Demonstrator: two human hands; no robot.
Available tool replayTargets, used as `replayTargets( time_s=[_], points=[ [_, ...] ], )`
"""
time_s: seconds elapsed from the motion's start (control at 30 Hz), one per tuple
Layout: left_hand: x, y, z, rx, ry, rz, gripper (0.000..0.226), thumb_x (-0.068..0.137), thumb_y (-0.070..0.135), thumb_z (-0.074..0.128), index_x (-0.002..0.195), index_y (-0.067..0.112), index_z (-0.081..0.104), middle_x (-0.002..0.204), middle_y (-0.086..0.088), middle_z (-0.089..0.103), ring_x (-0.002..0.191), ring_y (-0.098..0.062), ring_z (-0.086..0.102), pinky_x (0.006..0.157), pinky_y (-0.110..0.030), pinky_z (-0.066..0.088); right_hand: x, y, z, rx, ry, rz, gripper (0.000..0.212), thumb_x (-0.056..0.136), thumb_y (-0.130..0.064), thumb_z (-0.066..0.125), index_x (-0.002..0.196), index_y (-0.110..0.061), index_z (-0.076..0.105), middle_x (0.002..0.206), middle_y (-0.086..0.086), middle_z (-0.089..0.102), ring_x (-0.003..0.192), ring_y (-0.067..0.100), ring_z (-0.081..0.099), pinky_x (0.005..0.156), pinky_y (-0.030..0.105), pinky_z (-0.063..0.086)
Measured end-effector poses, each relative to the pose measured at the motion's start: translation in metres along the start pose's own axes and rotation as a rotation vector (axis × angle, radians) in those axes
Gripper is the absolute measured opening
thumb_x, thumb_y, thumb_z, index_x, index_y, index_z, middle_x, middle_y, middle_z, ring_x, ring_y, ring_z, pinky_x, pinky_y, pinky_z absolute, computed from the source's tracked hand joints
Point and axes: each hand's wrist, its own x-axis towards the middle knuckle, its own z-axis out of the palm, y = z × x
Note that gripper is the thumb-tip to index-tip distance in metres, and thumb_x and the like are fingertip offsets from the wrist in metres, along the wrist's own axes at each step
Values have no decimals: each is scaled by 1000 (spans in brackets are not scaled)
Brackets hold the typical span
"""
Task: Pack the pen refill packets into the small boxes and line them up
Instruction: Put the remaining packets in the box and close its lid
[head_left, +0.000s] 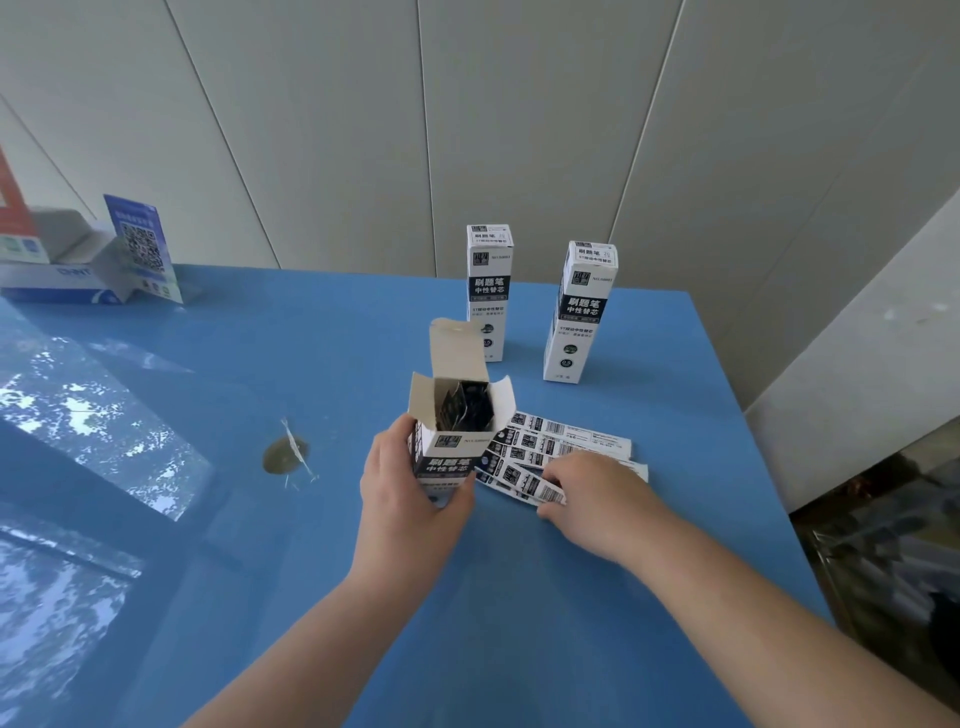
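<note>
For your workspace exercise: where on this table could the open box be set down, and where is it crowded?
Bare table lies near the person, between the forearms, and left of the open box towards the stain. Crowded: right of the box, where packets lie under the right hand, with two closed boxes behind.

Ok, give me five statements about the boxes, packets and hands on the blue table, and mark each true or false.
1. The left hand grips the open box, which stands upright. True.
2. The open box is empty. False: dark packets already show inside it.
3. Two closed boxes stand upright behind it, the nearer-left one and the right one. True.
4. The right hand is lifted clear of the table, holding nothing near it. False: it rests on the loose refill packets lying flat on the table.
5. The loose packets lie to the left of the open box. False: they lie to its right.
</note>
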Motion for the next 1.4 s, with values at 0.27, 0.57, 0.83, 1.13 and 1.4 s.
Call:
replayTargets(
  time_s=[0.27, 0.57, 0.83, 1.13, 1.4],
  points=[
    [-1, 2, -1, 3, 5, 24, 65, 74, 35, 70, 111, 74, 33, 111, 26, 49, 115, -22, 57, 95, -50, 51, -3, 2, -3, 61, -20, 110, 31, 84, -36, 73, 77, -32, 44, 89, -14, 56, 88, 16, 55, 63, 31, 40],
    [-1, 4, -3, -16, -5, 13, 64, 75, 35, 69, 112, 74, 33, 112, 30, 47, 116, -21, 56, 96, -50, 51, -7, 4, -11, 54, -26, 147, 30, 81, -38, 75, 79, -14, 57, 81, -5, 60, 77, 18, 58, 58, 30, 39],
    [-1, 4, -4, -12, -23, 27, 60, 75, 39, 68, 111, 72, 33, 109, 33, 45, 113, -21, 55, 95, -51, 51, -30, -6, -58, 612, 149, 177, 13, 83, -30, 81, 72, -26, 74, 68, -19, 73, 58, -3, 66, 58, 25, 43],
    [2, -5, -5, -17, -44, 71, 48, 77, 23, 72, 113, 41, 46, 107, 18, 52, 107, -21, 53, 91, -55, 49, -64, -58, -118, 1454, 425, -74, 17, 76, -26, 81, 85, -12, 80, 92, 12, 80, 85, 24, 78, 70, 29, 61],
    [2, -7, -5, 40, -66, 108, 60, 80, 21, 76, 126, 42, 43, 114, 28, 45, 111, -5, 43, 98, -50, 45, -54, -100, -104, 1054, 847, -9, 16, 85, -30, 77, 80, -16, 75, 75, -6, 78, 71, 14, 76, 68, 43, 64]
  ],
)
